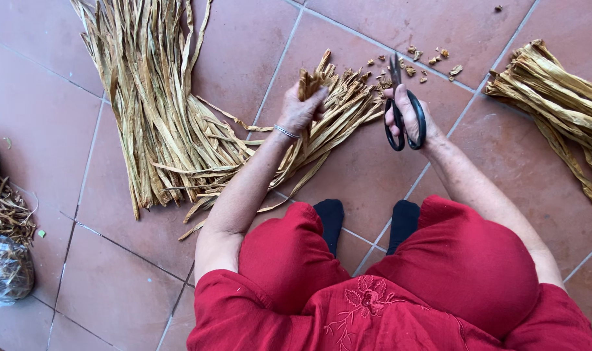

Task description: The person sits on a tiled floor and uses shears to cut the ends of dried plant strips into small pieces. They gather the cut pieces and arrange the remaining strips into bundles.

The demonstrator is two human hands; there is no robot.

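Both arms reach forward and down from the shoulders, bare from the short red sleeves, spread apart past the knees. The left hand [301,109] has its fingers curled closed in a grip, back of the hand upward, a thin bracelet on the wrist. The right hand [408,117] lies level with it and well apart, thumb and fingers hooked through loops, clenched, wrist nearly straight. The left forearm angles inward, and the right forearm slants in from the other side.

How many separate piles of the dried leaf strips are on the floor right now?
3: a large pile upper left, a small bundle gripped by the left hand, and a pile at right, running out of frame.
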